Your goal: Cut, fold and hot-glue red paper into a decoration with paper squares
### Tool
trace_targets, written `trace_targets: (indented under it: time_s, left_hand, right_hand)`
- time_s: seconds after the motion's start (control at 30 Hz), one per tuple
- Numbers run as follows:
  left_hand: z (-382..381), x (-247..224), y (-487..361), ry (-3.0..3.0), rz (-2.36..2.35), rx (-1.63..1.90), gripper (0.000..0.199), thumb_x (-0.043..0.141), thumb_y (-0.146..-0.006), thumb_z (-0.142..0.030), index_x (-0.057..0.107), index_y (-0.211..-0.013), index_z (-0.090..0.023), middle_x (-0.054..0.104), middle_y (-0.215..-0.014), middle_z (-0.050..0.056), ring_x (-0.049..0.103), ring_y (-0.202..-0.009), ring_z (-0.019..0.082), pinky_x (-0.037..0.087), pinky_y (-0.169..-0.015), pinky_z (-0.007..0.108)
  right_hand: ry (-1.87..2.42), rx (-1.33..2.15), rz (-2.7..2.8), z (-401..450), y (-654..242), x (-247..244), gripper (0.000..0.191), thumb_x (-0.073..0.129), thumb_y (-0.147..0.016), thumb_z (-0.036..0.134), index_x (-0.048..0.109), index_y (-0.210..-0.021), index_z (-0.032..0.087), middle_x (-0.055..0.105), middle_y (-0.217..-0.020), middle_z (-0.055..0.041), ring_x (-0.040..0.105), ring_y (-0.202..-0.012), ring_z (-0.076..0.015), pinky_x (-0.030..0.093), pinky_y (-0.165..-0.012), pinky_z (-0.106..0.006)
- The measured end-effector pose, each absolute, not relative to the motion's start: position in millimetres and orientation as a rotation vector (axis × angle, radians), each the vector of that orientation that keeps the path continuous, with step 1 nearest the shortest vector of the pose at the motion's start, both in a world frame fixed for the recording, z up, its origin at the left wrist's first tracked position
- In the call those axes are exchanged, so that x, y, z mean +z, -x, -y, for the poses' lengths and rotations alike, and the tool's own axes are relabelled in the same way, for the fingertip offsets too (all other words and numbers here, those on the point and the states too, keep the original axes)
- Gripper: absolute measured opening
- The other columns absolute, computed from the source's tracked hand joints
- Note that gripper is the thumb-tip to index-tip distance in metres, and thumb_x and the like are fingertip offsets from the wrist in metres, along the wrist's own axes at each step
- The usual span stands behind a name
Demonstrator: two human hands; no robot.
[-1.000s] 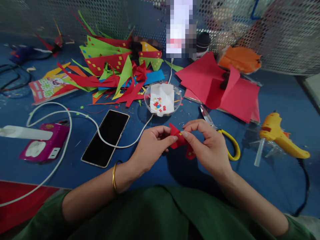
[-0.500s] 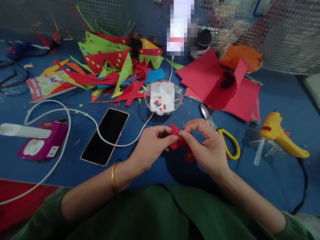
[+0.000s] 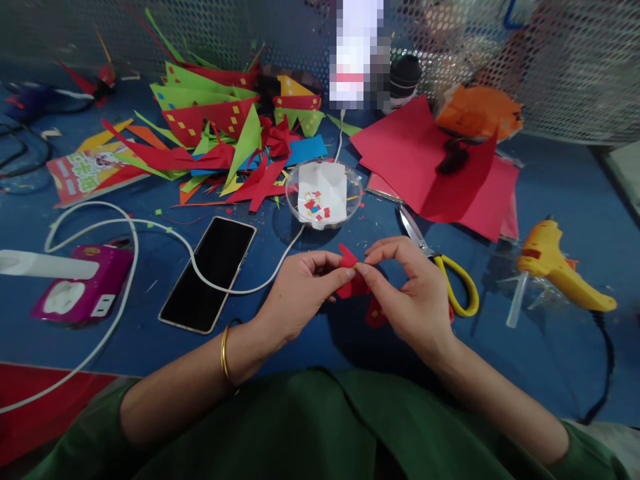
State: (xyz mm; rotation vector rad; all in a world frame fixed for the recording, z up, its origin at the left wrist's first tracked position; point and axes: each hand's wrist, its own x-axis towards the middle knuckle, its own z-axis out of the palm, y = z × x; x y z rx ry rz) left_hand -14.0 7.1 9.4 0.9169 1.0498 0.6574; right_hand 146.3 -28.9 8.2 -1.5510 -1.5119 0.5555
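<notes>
My left hand [image 3: 300, 293] is closed, pinching a folded piece of red paper [image 3: 353, 288] between thumb and fingers. From the other side my right hand [image 3: 417, 290] closes on the same paper, its thumb tip touching the edge. A trace of yellow shows at that thumb tip, mostly covered by it. Below my right hand lies another red paper piece [image 3: 376, 313] with yellow spots, partly hidden. Scissors [image 3: 465, 293] with yellow handles lie just beyond my right hand. A clear bowl [image 3: 357, 200] holding white paper and small coloured paper bits stands ahead of both hands.
A phone [image 3: 207, 277] lies to the left, crossed by a white cable [image 3: 270, 283]. Further left is a purple power socket [image 3: 83, 280]. Coloured paper strips [image 3: 215, 157] are heaped behind. Red sheets [image 3: 400, 153] and a yellow glue gun [image 3: 560, 267] are at right.
The right thumb has shifted slightly left over the red paper, covering more of the yellow bit. Both hands keep their pinch. The whole view has shifted slightly.
</notes>
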Motion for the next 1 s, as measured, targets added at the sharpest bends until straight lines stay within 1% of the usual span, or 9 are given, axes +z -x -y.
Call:
trace_targets:
  time_s: [0.03, 0.07, 0.13, 0.2, 0.27, 0.47, 0.57, 0.73, 1.0]
  left_hand:
    - [-7.0, 9.7, 14.1, -0.915, -1.052, 0.661, 0.016, 0.08, -0.076, -0.031, 0.074, -0.079, -0.016, 0.067, -0.07, -0.001, 0.058, -0.063, 0.009, 0.045, -0.057, 0.019]
    - [-7.0, 9.9, 14.2, -0.913, -1.054, 0.661, 0.017, 0.08, -0.075, -0.031, 0.074, -0.079, -0.016, 0.067, -0.071, -0.001, 0.058, -0.064, 0.009, 0.045, -0.057, 0.019]
    - [-6.8, 10.2, 14.4, -0.911, -1.065, 0.652, 0.019, 0.081, -0.075, -0.032, 0.074, -0.081, -0.016, 0.068, -0.073, 0.0, 0.058, -0.065, 0.01, 0.045, -0.058, 0.02]
    - [-6.4, 10.4, 14.6, -0.931, -1.086, 0.632, 0.02, 0.08, -0.076, -0.033, 0.075, -0.082, -0.015, 0.069, -0.074, 0.0, 0.058, -0.065, 0.01, 0.045, -0.058, 0.02]
    - [-6.2, 10.9, 14.5, -0.971, -1.109, 0.614, 0.02, 0.079, -0.078, -0.034, 0.074, -0.083, -0.015, 0.068, -0.074, 0.0, 0.057, -0.065, 0.01, 0.044, -0.058, 0.021]
    - [-6.8, 13.8, 13.2, -1.105, -1.152, 0.606, 0.016, 0.075, -0.081, -0.031, 0.074, -0.081, -0.015, 0.066, -0.071, -0.001, 0.053, -0.063, 0.009, 0.041, -0.058, 0.022]
    - [-7.0, 15.2, 13.2, -1.115, -1.153, 0.6, 0.016, 0.075, -0.081, -0.031, 0.073, -0.082, -0.015, 0.067, -0.072, 0.0, 0.054, -0.064, 0.01, 0.042, -0.059, 0.022]
    - [-6.4, 16.3, 14.7, -1.083, -1.116, 0.564, 0.02, 0.078, -0.078, -0.032, 0.074, -0.089, -0.015, 0.071, -0.082, 0.003, 0.06, -0.07, 0.013, 0.046, -0.062, 0.024]
    - [-6.5, 15.4, 14.2, -1.11, -1.131, 0.566, 0.017, 0.077, -0.08, -0.031, 0.071, -0.084, -0.015, 0.069, -0.076, 0.001, 0.057, -0.066, 0.011, 0.045, -0.061, 0.024]
  right_hand:
    - [1.557, 0.614, 1.441, 28.7, -146.9, 8.7, 0.004, 0.067, -0.086, 0.024, 0.063, -0.085, 0.024, 0.07, -0.087, -0.0016, 0.066, -0.086, -0.0189, 0.052, -0.083, -0.039]
    - [1.554, 0.692, 1.362, 28.4, -147.8, 9.3, 0.005, 0.067, -0.086, 0.025, 0.063, -0.09, 0.024, 0.071, -0.088, -0.0018, 0.067, -0.086, -0.0184, 0.054, -0.081, -0.037]
    - [1.531, 0.887, 1.225, 27.3, -150.2, 10.5, 0.014, 0.068, -0.085, 0.028, 0.063, -0.097, 0.023, 0.072, -0.088, -0.0021, 0.068, -0.085, -0.0172, 0.056, -0.077, -0.034]
    - [1.524, 1.058, 1.152, 26.2, -152.7, 11.6, 0.02, 0.071, -0.082, 0.031, 0.063, -0.098, 0.022, 0.072, -0.086, -0.0023, 0.069, -0.082, -0.0166, 0.057, -0.072, -0.031]
    - [1.528, 1.151, 1.131, 25.4, -154.3, 12.7, 0.022, 0.073, -0.079, 0.032, 0.063, -0.096, 0.021, 0.071, -0.084, -0.0023, 0.069, -0.081, -0.0163, 0.057, -0.069, -0.029]
    - [1.513, 1.133, 1.109, 25.0, -152.3, 13.0, 0.02, 0.073, -0.076, 0.026, 0.063, -0.091, 0.02, 0.069, -0.079, -0.0003, 0.067, -0.076, -0.0139, 0.057, -0.067, -0.027]
    - [1.515, 1.109, 1.109, 24.9, -151.0, 12.4, 0.019, 0.073, -0.075, 0.025, 0.064, -0.09, 0.019, 0.068, -0.077, 0.0, 0.066, -0.074, -0.0134, 0.056, -0.065, -0.027]
    - [1.528, 1.15, 1.045, 24.4, -151.0, 12.1, 0.02, 0.073, -0.074, 0.026, 0.065, -0.09, 0.02, 0.068, -0.075, 0.0005, 0.064, -0.069, -0.0123, 0.054, -0.061, -0.026]
    - [1.498, 1.192, 1.002, 25.4, -149.3, 9.7, 0.021, 0.074, -0.072, 0.026, 0.065, -0.089, 0.019, 0.068, -0.074, 0.0008, 0.063, -0.069, -0.0124, 0.054, -0.062, -0.026]
